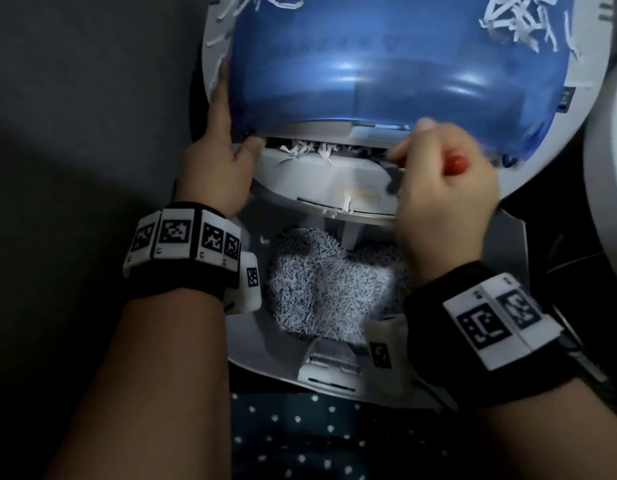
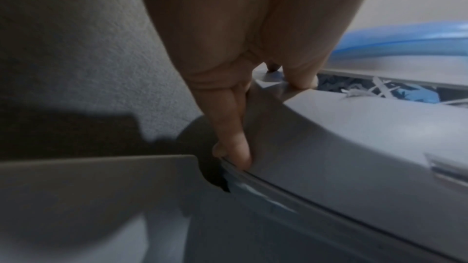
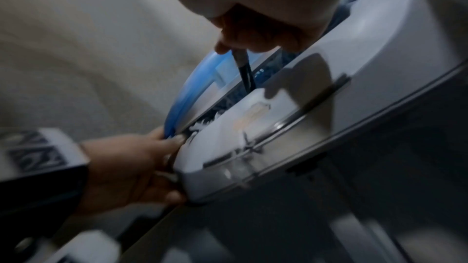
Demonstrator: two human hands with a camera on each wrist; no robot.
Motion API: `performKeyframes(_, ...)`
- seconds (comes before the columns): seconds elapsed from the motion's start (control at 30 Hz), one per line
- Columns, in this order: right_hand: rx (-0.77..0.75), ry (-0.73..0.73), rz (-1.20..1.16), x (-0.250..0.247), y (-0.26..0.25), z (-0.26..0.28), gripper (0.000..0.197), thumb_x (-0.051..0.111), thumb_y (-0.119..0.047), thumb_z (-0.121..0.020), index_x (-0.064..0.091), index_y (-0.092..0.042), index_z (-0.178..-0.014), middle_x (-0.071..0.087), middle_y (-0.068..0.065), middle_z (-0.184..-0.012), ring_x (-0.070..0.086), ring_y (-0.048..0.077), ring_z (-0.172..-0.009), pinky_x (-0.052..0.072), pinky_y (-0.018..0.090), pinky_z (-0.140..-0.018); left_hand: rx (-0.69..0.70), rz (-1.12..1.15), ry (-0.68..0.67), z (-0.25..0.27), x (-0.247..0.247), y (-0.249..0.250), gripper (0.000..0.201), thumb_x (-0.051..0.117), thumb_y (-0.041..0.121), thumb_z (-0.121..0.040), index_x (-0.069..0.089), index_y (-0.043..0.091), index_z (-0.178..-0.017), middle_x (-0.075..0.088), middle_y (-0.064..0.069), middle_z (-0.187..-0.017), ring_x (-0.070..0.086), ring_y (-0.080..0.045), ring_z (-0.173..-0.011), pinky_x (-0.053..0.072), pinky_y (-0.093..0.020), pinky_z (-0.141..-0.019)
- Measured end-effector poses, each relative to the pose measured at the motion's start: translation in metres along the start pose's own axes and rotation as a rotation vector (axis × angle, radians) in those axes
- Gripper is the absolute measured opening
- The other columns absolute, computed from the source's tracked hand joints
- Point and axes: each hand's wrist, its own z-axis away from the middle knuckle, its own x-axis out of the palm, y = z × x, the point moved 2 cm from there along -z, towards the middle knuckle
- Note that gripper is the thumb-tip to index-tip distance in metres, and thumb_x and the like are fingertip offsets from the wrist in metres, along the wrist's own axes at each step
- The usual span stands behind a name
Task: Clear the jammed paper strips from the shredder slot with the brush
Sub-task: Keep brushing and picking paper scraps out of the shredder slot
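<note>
The grey shredder head (image 1: 317, 181) lies tilted with its blue translucent cover (image 1: 386, 64) raised. White paper strips (image 1: 307, 148) stick out of the slot under the cover's edge. My left hand (image 1: 227, 150) grips the head's left corner, thumb at the slot's left end. In the left wrist view its thumb (image 2: 301, 79) presses beside the strips (image 2: 367, 91). My right hand (image 1: 414, 157) holds a red-handled brush (image 1: 456, 164) at the slot's right end. In the right wrist view the brush (image 3: 244, 71) has its dark shaft pointing into the slot, right of the strips (image 3: 202, 125).
The open bin (image 1: 251, 341) below the head holds a heap of shredded paper (image 1: 327, 285). Loose strips (image 1: 514, 19) lie on top of the blue cover. Grey carpet (image 1: 75, 98) is on the left, and a white rounded object (image 1: 608, 168) on the right.
</note>
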Motion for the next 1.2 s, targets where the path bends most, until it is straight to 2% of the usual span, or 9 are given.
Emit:
performKeyframes(0.1, -0.023, -0.250, 0.085, 0.017, 0.003, 0.020, 0.030, 0.055, -0.038, -0.096, 0.064, -0.018, -0.077, 0.060, 0.002, -0.064, 0.056, 0.019, -0.063, 0.048, 0.041, -0.063, -0.001, 0.009, -0.012, 0.000, 0.000, 0.000, 0.076, 0.049, 0.025, -0.099, 0.003, 0.050, -0.154, 0.064, 0.000, -0.119, 0.063, -0.011, -0.076, 0.056, -0.047, -0.086)
performKeyframes(0.33, -0.069, -0.117, -0.016, 0.015, -0.004, 0.008, 0.034, 0.051, -0.026, -0.097, 0.061, -0.020, -0.066, 0.053, -0.008, -0.053, 0.053, 0.012, -0.056, 0.043, 0.031, -0.059, 0.006, 0.009, -0.016, 0.001, -0.001, 0.001, 0.077, 0.050, 0.024, -0.099, 0.002, 0.049, -0.154, 0.064, -0.004, -0.128, 0.063, -0.014, -0.081, 0.055, -0.045, -0.090)
performKeyframes(0.43, -0.068, -0.291, 0.088, 0.029, 0.004, 0.019, 0.022, 0.056, -0.031, -0.098, 0.069, -0.018, -0.087, 0.065, -0.002, -0.074, 0.060, 0.018, -0.074, 0.050, 0.042, -0.072, 0.001, 0.021, -0.015, 0.002, -0.001, 0.001, 0.077, 0.050, 0.026, -0.098, 0.001, 0.052, -0.153, 0.063, -0.002, -0.129, 0.064, -0.018, -0.089, 0.054, -0.047, -0.091)
performKeyframes(0.57, -0.084, -0.366, 0.264, 0.041, 0.008, 0.020, 0.025, 0.057, -0.037, -0.097, 0.072, -0.024, -0.113, 0.072, -0.006, -0.099, 0.064, 0.012, -0.097, 0.050, 0.034, -0.090, 0.007, -0.002, -0.023, 0.001, -0.001, 0.002, 0.077, 0.050, 0.026, -0.099, 0.001, 0.048, -0.155, 0.063, -0.003, -0.129, 0.063, -0.015, -0.089, 0.053, -0.041, -0.092)
performKeyframes(0.77, 0.120, -0.143, -0.201, 0.036, -0.008, 0.010, 0.034, 0.051, -0.029, -0.092, 0.068, -0.021, -0.064, 0.059, 0.001, -0.053, 0.053, 0.015, -0.055, 0.045, 0.031, -0.060, 0.000, 0.001, -0.028, -0.001, -0.002, 0.001, 0.078, 0.052, 0.021, -0.100, 0.002, 0.046, -0.156, 0.064, -0.001, -0.126, 0.062, -0.011, -0.082, 0.051, -0.033, -0.087)
performKeyframes(0.83, 0.100, -0.085, -0.136, 0.035, -0.004, 0.009, 0.035, 0.051, -0.032, -0.094, 0.065, -0.022, -0.064, 0.055, -0.006, -0.052, 0.055, 0.022, -0.058, 0.050, 0.041, -0.063, -0.005, 0.005, -0.034, -0.001, -0.002, 0.000, 0.078, 0.051, 0.021, -0.100, 0.002, 0.047, -0.155, 0.063, 0.003, -0.119, 0.059, -0.003, -0.077, 0.050, -0.030, -0.083)
performKeyframes(1.0, 0.024, -0.454, -0.004, 0.051, -0.003, 0.026, 0.023, 0.056, -0.034, -0.098, 0.072, -0.020, -0.089, 0.068, -0.006, -0.069, 0.065, 0.011, -0.071, 0.056, 0.041, -0.075, 0.015, 0.019, -0.044, -0.001, -0.002, 0.001, 0.079, 0.052, 0.021, -0.100, 0.003, 0.043, -0.157, 0.059, 0.003, -0.137, 0.060, -0.008, -0.094, 0.049, -0.033, -0.094)
performKeyframes(1.1, 0.022, -0.245, -0.127, 0.039, -0.012, 0.017, 0.036, 0.052, -0.022, -0.098, 0.066, -0.018, -0.065, 0.054, -0.013, -0.048, 0.052, 0.004, -0.051, 0.047, 0.031, -0.057, 0.000, 0.005, -0.040, 0.000, -0.002, 0.002, 0.078, 0.052, 0.022, -0.100, 0.002, 0.045, -0.156, 0.060, -0.001, -0.133, 0.061, -0.014, -0.095, 0.050, -0.036, -0.093)
performKeyframes(1.2, -0.004, -0.108, -0.073, 0.036, -0.008, 0.013, 0.037, 0.051, -0.028, -0.098, 0.062, -0.017, -0.065, 0.053, -0.005, -0.054, 0.053, 0.017, -0.057, 0.049, 0.044, -0.061, -0.002, 0.018, -0.046, 0.000, -0.002, 0.003, 0.079, 0.052, 0.022, -0.100, 0.002, 0.046, -0.156, 0.061, -0.004, -0.131, 0.063, -0.018, -0.090, 0.054, -0.044, -0.092)
